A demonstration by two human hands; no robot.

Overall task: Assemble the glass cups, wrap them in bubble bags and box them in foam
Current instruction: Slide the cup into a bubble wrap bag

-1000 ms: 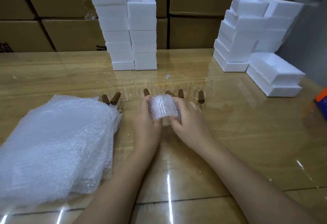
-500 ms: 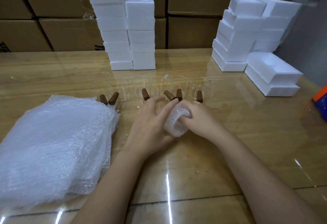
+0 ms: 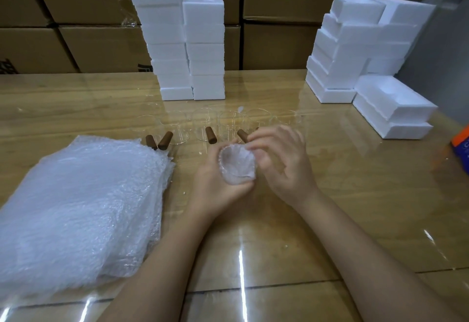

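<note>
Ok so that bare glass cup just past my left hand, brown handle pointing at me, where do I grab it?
Probably by the brown handle, coming from the near side. It sticks out of the glass cup toward you over bare table, while other cups stand close on either side of the glass body, leaving little room for fingers.

Bubble bag pile point(image 3: 83, 210) on the table point(image 3: 355, 194) at lower left of the frame, row of glass cups point(image 3: 203, 124) mid-frame behind both hands, foam box stacks point(image 3: 187, 42) behind cups, foam trays point(image 3: 368, 49) upper right, cartons point(image 3: 83, 47) along the back.
</note>
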